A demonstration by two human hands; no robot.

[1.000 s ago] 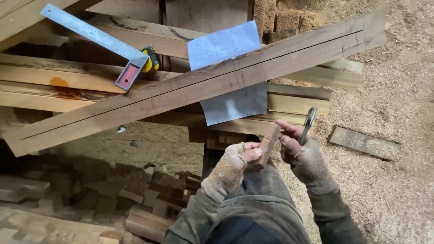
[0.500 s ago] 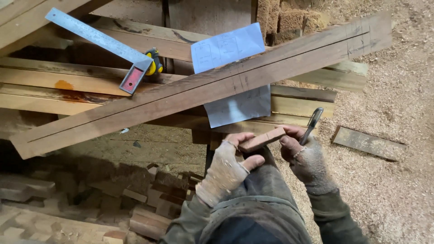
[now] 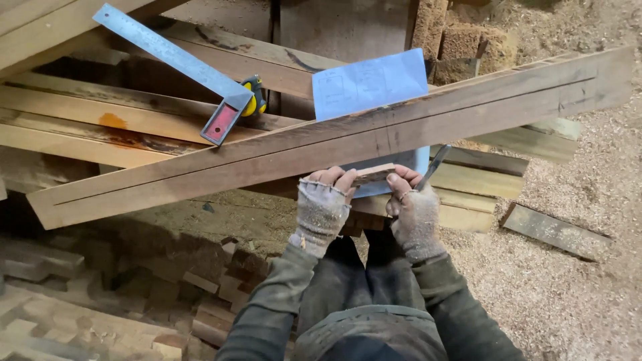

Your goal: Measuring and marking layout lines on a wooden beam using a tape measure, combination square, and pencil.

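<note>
My left hand (image 3: pixel 323 200) and my right hand (image 3: pixel 411 204), both in worn fingerless gloves, hold a small brown wood block (image 3: pixel 372 175) between them, just below a long dark plank (image 3: pixel 321 144) marked with pencil lines. My right hand also grips a pen (image 3: pixel 432 166) that sticks up to the right. A sheet of paper (image 3: pixel 368 85) with drawings lies under the plank.
A metal square with a red stock (image 3: pixel 200 80) and a yellow tape measure (image 3: pixel 254 97) lie on stacked boards (image 3: pixel 100 127) at the left. Offcut blocks (image 3: pixel 221 294) pile up below. Sawdust covers the floor at the right, with a loose board (image 3: pixel 554 230) on it.
Both hands have moved up and forward with the wood block, from over my lap to the plank's near edge. The block has turned from upright to lying flat.
</note>
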